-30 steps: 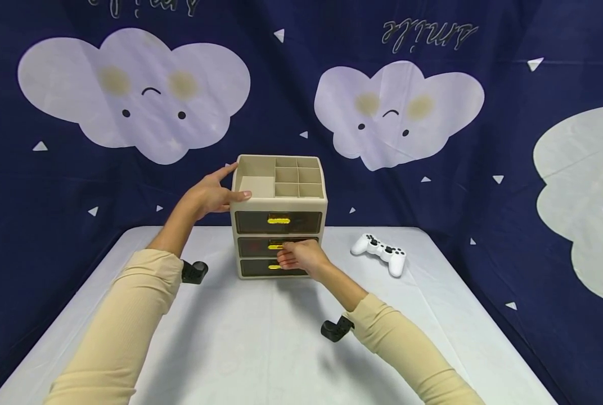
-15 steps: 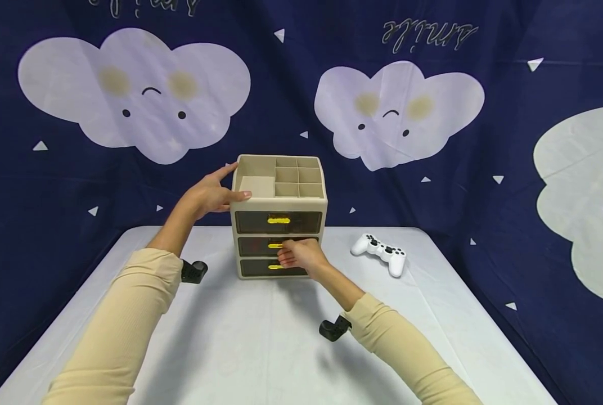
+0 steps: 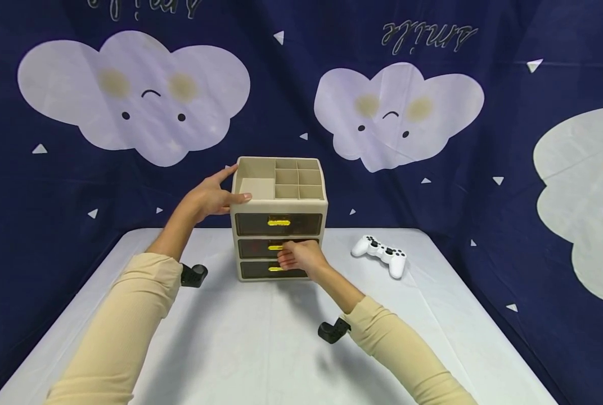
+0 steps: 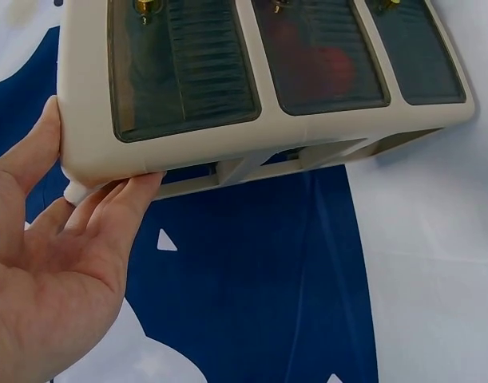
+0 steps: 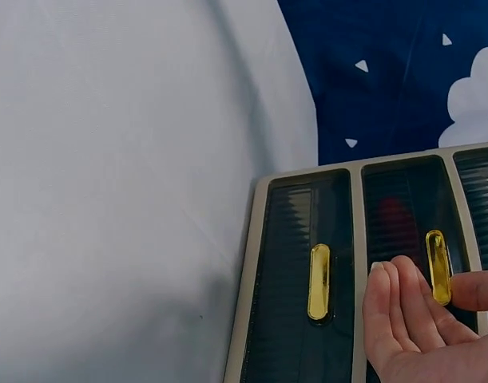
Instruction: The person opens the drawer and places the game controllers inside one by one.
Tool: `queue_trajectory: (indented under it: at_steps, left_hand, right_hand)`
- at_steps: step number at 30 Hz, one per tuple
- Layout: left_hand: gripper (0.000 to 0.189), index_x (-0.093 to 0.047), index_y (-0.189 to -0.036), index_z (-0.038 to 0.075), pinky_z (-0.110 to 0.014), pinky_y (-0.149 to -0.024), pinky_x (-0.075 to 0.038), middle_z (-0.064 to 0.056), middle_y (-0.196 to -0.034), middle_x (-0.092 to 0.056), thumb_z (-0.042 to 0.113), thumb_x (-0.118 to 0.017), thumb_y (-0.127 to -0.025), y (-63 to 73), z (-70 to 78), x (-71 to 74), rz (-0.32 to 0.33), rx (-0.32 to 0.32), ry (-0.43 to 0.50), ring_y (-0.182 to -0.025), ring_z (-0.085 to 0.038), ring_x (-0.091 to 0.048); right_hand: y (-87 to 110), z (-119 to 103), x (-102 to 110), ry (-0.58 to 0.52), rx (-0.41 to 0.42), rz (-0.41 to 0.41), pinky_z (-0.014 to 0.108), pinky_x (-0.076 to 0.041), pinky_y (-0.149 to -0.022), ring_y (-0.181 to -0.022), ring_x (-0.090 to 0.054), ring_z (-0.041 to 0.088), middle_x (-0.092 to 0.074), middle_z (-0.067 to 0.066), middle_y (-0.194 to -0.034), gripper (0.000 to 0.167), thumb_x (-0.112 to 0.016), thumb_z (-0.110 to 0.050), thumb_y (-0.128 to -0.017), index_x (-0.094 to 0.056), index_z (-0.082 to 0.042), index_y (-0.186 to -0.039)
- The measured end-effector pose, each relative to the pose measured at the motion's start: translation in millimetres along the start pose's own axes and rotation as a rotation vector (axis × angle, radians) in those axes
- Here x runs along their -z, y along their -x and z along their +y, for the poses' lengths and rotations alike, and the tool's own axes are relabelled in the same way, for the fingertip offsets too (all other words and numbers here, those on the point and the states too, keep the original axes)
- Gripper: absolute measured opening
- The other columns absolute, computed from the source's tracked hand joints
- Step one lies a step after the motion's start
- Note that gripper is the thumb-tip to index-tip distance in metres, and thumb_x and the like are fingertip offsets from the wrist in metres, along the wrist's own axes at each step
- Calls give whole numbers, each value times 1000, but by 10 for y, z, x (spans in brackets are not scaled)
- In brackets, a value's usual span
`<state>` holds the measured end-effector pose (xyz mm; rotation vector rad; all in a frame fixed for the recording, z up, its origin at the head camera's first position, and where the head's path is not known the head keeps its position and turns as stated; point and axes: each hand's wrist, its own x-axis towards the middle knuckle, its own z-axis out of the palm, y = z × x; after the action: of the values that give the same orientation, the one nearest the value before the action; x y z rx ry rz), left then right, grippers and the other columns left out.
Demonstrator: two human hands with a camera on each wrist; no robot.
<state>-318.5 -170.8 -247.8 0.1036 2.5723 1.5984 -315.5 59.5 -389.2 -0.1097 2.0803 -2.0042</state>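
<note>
A cream desktop drawer organizer (image 3: 279, 206) with three dark see-through drawers stands upright on the table. My left hand (image 3: 209, 197) grips its upper left corner, thumb on the top front edge. In the left wrist view, the fingers (image 4: 136, 199) of that hand curl under the organizer's side. My right hand (image 3: 304, 257) is at the middle drawer (image 5: 395, 199), pinching its gold handle (image 5: 438, 267) between thumb and fingers. All three drawers look closed. Something red (image 5: 397, 223) shows dimly inside the middle one.
A white game controller (image 3: 379, 255) lies on the white-covered table (image 3: 241, 349), right of the organizer. Behind hangs a dark blue curtain (image 3: 281, 101) printed with clouds. The organizer's top has one large and several small compartments.
Both hands keep their places on the organizer and handle. The right wrist shifts very slightly left. No drawer has visibly moved.
</note>
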Motion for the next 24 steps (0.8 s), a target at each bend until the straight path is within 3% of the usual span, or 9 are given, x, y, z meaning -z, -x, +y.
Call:
queue_trajectory:
  at_steps: [10, 14, 18, 21, 24]
  left_hand:
    - [98, -9, -164, 35, -52, -116, -41, -1, -172, 6, 18, -75, -94, 0, 0, 11, 19, -6, 19, -141, -39, -47]
    - [98, -9, -164, 34, -52, -115, -42, 1, -172, 9, 18, -75, -94, 0, -18, 22, 13, -2, 18, -140, -39, -48]
    - [99, -8, -164, 35, -52, -115, -42, -1, -172, 7, 19, -76, -94, -6, -23, 20, 7, -1, 18, -139, -39, -49]
    - [99, -8, -164, 37, -52, -115, -42, -9, -172, -5, 20, -76, -93, -6, -26, 17, 6, 3, 15, -138, -39, -51]
    - [99, -8, -164, 38, -52, -115, -41, -14, -171, -12, 21, -76, -93, -2, -31, 20, 5, 7, 18, -138, -39, -51]
  right_hand:
    - [20, -2, 23, -7, 18, -30, 35, -64, -75, -69, -72, 17, -76, 15, -83, 31, -58, -12, -99, -71, 16, -102]
    - [55, 64, 37, 93, 62, -38, 33, -64, -72, -65, -70, 15, -73, 8, -75, 37, -57, -20, -104, -72, 13, -96]
    - [128, 139, 62, 219, 105, -19, 42, -64, -76, -69, -73, 24, -72, 6, -72, 48, -55, -32, -106, -73, 10, -90]
    - [175, 199, 80, 246, 97, -19, 46, -63, -80, -73, -74, 26, -74, 10, -75, 45, -58, -31, -105, -73, 9, -90]
    - [197, 264, 94, 233, 56, -33, 41, -64, -79, -71, -72, 21, -75, 14, -80, 38, -61, -24, -103, -73, 10, -93]
